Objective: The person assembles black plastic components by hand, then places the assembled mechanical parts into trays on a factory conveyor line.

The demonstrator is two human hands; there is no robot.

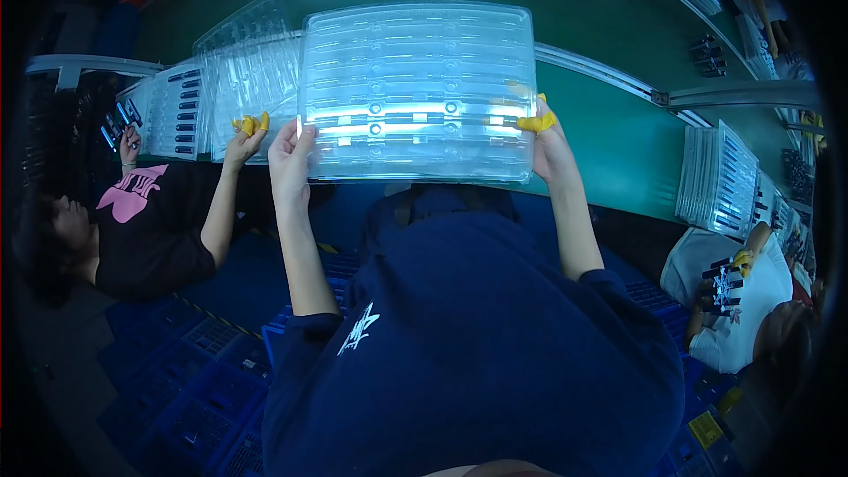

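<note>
A clear plastic blister tray [415, 79] with rows of long moulded pockets is held up in front of me, tilted, over the edge of the green bench. Its pockets look bare, and bright light glares across its lower half. My left hand [291, 157] grips the tray's lower left edge, thumb on the front face. My right hand [552, 148] closes on the lower right edge, with yellow finger cots on its thumb and a finger. Most of the fingers behind the tray are hidden. Whether it is one tray or several nested together, I cannot tell.
More clear trays [256, 75] lie to the left, beside a tray holding dark cylindrical pieces [187, 110] and a co-worker in black. A tray stack [707, 172] stands right, near a co-worker in white holding dark parts. A metal rail [601, 72] crosses the green bench [609, 128]. Blue crates [190, 415] lie behind.
</note>
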